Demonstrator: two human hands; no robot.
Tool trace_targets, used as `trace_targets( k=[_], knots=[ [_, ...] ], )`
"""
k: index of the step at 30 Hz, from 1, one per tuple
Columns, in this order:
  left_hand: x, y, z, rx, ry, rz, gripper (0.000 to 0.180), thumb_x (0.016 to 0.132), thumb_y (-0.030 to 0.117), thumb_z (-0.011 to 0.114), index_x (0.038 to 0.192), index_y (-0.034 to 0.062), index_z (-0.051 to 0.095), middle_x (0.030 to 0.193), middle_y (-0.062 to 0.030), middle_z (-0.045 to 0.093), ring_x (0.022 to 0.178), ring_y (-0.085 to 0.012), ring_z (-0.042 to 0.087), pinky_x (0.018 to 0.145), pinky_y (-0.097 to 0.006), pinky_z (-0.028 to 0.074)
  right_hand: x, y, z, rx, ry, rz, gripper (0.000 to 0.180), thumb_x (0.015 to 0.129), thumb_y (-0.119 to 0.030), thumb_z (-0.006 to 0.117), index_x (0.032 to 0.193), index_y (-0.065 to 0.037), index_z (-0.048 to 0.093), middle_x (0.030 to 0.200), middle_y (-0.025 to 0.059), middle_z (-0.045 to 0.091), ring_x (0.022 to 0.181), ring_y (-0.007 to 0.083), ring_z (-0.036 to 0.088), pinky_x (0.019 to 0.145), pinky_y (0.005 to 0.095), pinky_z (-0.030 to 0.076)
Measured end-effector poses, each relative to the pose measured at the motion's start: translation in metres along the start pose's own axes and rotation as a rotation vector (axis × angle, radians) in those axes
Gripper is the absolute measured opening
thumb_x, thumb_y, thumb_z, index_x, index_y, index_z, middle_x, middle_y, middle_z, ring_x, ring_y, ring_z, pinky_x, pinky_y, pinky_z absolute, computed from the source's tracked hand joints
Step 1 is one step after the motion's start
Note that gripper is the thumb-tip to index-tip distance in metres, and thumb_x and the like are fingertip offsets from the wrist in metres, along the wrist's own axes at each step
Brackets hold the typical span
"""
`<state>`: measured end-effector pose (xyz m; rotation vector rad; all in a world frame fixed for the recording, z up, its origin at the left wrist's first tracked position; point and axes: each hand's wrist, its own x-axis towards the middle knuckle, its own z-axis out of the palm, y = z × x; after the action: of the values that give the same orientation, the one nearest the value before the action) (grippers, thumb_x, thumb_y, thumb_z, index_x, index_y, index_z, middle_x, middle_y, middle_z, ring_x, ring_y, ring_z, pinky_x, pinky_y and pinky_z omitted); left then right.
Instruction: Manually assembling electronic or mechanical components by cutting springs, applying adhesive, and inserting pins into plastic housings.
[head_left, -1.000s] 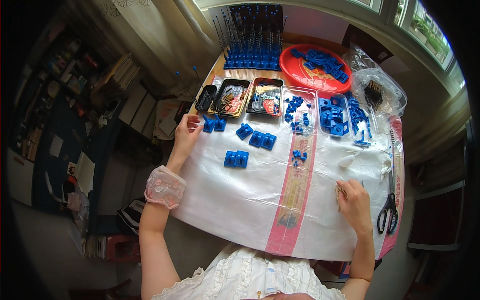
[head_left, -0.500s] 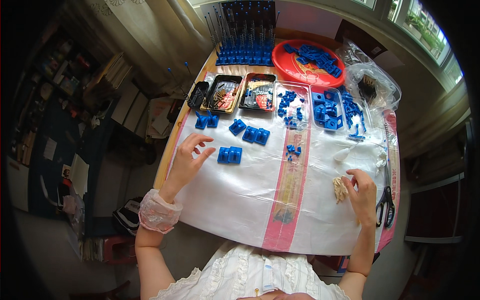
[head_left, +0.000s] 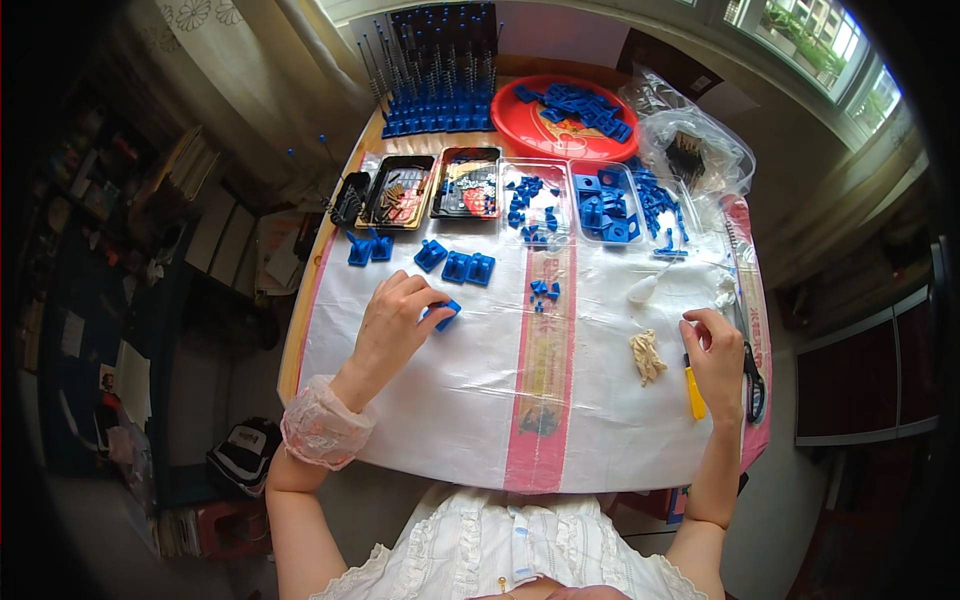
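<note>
My left hand (head_left: 392, 318) is over the left part of the table, its thumb and fingers closed on a blue plastic piece (head_left: 447, 316) that shows only in part beyond the fingertips. Just behind it sit more blue pieces: a pair of square-based holders (head_left: 468, 267), a single holder (head_left: 430, 255) and two upright ones (head_left: 370, 247). At the right, my right hand (head_left: 714, 358) has loosely curled fingers, thumb and forefinger apart, with nothing seen between them. A yellow-handled tool (head_left: 695, 396) lies beside and partly under it; a crumpled cream cloth or glove (head_left: 647, 357) lies to its left.
Across the back stand black trays (head_left: 369, 222), clear tubs (head_left: 605, 242) of blue parts, a red basin (head_left: 510, 128) and a rack of blue bases with springs and pins (head_left: 432, 115). Small blue bits (head_left: 544, 291) lie mid-table. Black-handled scissors (head_left: 755, 390) rest at the right edge.
My left hand has come forward and right and closed on a blue piece from the front pair. The right hand has shifted slightly, and the yellow tool now shows. The whole view has swung right.
</note>
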<state>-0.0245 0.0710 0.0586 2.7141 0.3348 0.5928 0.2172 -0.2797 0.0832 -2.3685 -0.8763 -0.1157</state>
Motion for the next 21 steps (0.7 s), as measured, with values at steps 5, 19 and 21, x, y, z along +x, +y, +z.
trace_targets(
  k=[5, 19, 21],
  knots=[
    [0.0, 0.022, 0.011, -0.17, -0.06, 0.072, 0.014, 0.085, 0.016, 0.078, 0.093, 0.0055, 0.075, 0.087, -0.005, 0.065, 0.088, -0.0249, 0.059, 0.083, -0.038, 0.049, 0.01, 0.006, -0.029, -0.038, -0.017, 0.097, 0.015, 0.09, -0.01, 0.072, 0.1, 0.001, 0.072, 0.07, 0.0135, 0.064, 0.061, 0.0218, 0.061, 0.059, 0.0373, 0.046],
    [-0.009, 0.035, 0.042, -0.369, -0.055, -0.013, 0.011, 0.086, 0.008, 0.077, 0.095, 0.0021, 0.076, 0.09, -0.0103, 0.072, 0.078, -0.0246, 0.068, 0.07, -0.034, 0.052, 0.226, 0.102, 0.028, -0.21, 0.155, -0.003, 0.015, 0.086, -0.017, 0.07, 0.092, -0.006, 0.079, 0.095, 0.0177, 0.076, 0.091, 0.0339, 0.074, 0.084, 0.0441, 0.057],
    [-0.008, 0.04, 0.044, -0.402, -0.029, -0.011, 0.01, 0.087, 0.008, 0.076, 0.095, 0.0016, 0.075, 0.089, -0.0105, 0.072, 0.078, -0.026, 0.068, 0.071, -0.036, 0.053, 0.25, 0.11, 0.036, -0.293, 0.145, 0.103, 0.018, 0.085, -0.018, 0.07, 0.096, -0.007, 0.079, 0.101, 0.0188, 0.076, 0.097, 0.0353, 0.074, 0.087, 0.0453, 0.057]
  ],
)
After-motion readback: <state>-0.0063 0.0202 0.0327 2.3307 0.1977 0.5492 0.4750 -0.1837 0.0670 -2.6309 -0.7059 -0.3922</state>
